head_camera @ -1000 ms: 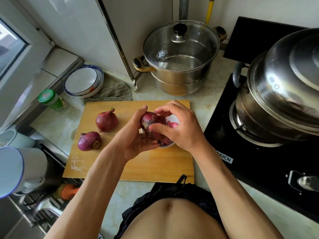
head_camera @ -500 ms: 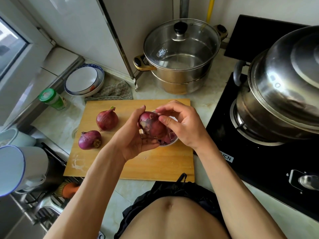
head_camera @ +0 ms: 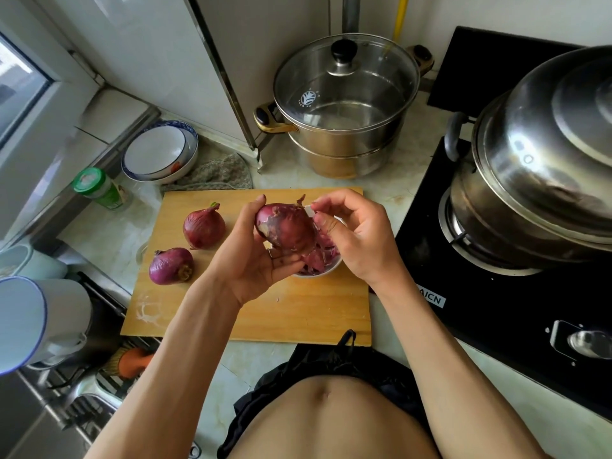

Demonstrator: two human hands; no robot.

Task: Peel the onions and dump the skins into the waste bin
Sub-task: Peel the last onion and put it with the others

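My left hand (head_camera: 251, 260) cups a red onion (head_camera: 286, 228) from below and behind, above the wooden cutting board (head_camera: 318, 313). At the onion's right side my right hand (head_camera: 361, 240) pinches its skin between thumb and fingers. Under both hands stands a small white bowl (head_camera: 323, 271) holding purple onion skins (head_camera: 316, 258), mostly hidden by them. Two more red onions lie on the board's left part: one (head_camera: 203, 226) with a green sprout, the other (head_camera: 171, 266) nearer the front edge. No waste bin is in view.
A lidded steel pot (head_camera: 347, 107) stands behind the board. A big steel pot (head_camera: 543, 167) sits on the black gas stove (head_camera: 496, 293) at the right. Stacked bowls (head_camera: 159, 154), a cloth (head_camera: 215, 175), a green-capped jar (head_camera: 97, 188) and a white enamel mug (head_camera: 36, 323) are at the left.
My right hand has come off the top of the onion and now pinches at its right side. The left hand has turned the onion, showing more of its dark skin.
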